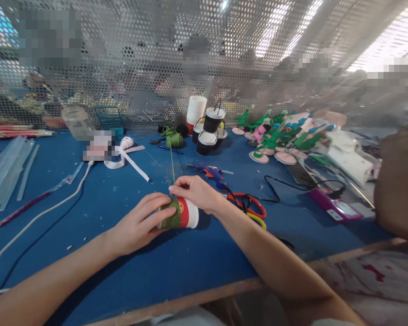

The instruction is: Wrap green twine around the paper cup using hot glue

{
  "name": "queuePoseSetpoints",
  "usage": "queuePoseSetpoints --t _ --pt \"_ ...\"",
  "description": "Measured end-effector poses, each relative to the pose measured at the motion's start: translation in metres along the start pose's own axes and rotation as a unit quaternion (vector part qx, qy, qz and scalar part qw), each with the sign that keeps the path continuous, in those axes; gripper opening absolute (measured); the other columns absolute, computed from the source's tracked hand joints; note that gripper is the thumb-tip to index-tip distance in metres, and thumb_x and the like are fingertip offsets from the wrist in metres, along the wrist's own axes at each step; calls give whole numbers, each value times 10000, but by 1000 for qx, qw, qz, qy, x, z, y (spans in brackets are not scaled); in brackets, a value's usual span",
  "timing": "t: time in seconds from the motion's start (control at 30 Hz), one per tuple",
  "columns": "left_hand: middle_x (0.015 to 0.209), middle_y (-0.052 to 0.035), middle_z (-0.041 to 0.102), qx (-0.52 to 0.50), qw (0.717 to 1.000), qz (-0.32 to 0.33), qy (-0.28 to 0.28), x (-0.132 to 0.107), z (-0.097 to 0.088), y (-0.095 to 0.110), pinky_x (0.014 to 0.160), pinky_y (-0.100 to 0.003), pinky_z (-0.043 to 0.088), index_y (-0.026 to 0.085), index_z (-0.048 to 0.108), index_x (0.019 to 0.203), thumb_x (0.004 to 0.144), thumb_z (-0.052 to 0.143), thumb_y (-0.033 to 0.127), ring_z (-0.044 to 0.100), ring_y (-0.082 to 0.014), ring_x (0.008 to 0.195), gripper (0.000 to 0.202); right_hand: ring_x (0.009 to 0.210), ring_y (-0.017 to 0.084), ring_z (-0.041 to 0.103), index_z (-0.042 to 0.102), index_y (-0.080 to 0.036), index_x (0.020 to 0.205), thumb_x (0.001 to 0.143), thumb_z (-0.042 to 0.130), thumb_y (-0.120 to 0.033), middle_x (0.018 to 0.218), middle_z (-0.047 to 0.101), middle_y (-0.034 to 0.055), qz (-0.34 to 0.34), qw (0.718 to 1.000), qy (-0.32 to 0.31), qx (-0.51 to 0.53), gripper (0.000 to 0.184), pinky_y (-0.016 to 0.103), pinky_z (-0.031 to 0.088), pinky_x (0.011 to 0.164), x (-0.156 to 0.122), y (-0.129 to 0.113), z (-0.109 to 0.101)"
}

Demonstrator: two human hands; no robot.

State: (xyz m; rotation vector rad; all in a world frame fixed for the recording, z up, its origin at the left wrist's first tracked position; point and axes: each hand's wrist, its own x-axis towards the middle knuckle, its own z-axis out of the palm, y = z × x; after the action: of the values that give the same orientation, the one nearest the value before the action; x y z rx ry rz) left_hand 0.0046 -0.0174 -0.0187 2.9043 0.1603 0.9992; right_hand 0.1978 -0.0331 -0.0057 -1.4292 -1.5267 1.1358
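A red and white paper cup (189, 213) lies on its side on the blue table, its left part wrapped in green yarn (172, 219). Over the wrapped end, my left hand (141, 222) holds the cup with bent fingers. At the cup's upper side, my right hand (195, 192) pinches the yarn strand between thumb and fingertips. That strand runs taut up to a green yarn ball (174, 140) at the back of the table. Just behind my right hand lies a blue glue gun (211, 174).
Scissors with red and yellow handles (253, 206) lie by my right forearm. Black handled cups (206, 142), stacked white cups (196, 111) and green craft plants (275, 136) stand behind. Glue sticks (7, 167) lie left; a purple box (335, 204) and another person's arm (399, 181) are right.
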Motion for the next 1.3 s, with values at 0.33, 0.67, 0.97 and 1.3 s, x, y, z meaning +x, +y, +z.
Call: queuePoseSetpoints --t 0.33,0.67,0.97,1.3 --pt "1109 -147 494 45 998 34 -19 -3 -2 -2 877 -435 488 104 453 1123 817 469 25 425 -271 1122 317 602 112 465 486 -180 682 785 502 -385 662 532 -9 7 997 -26 -66 230 244 370 558 -3 -5 -1" --pt "1216 -168 412 -114 976 -183 -33 -2 0 -1 897 -493 453 182 287 1285 745 636 377 451 -303 1126 672 562 102 400 409 -190 641 805 472 -303 580 428 -44 -29 993 20 -110 208 236 308 522 -7 -11 0" --pt "950 -75 599 -411 810 -413 -56 5 2 6 746 -357 527 154 419 1079 758 590 369 628 -208 840 423 601 105 425 430 -189 657 800 484 -250 640 465 -29 -92 980 60 -163 164 245 334 569 -13 -14 9" --pt "1081 -105 516 -260 931 -256 -33 -1 3 3 825 -368 496 180 432 1133 763 613 306 545 -220 981 430 574 100 441 452 -187 625 766 531 -295 595 474 -36 -80 994 25 -73 194 232 357 538 -10 -13 0"
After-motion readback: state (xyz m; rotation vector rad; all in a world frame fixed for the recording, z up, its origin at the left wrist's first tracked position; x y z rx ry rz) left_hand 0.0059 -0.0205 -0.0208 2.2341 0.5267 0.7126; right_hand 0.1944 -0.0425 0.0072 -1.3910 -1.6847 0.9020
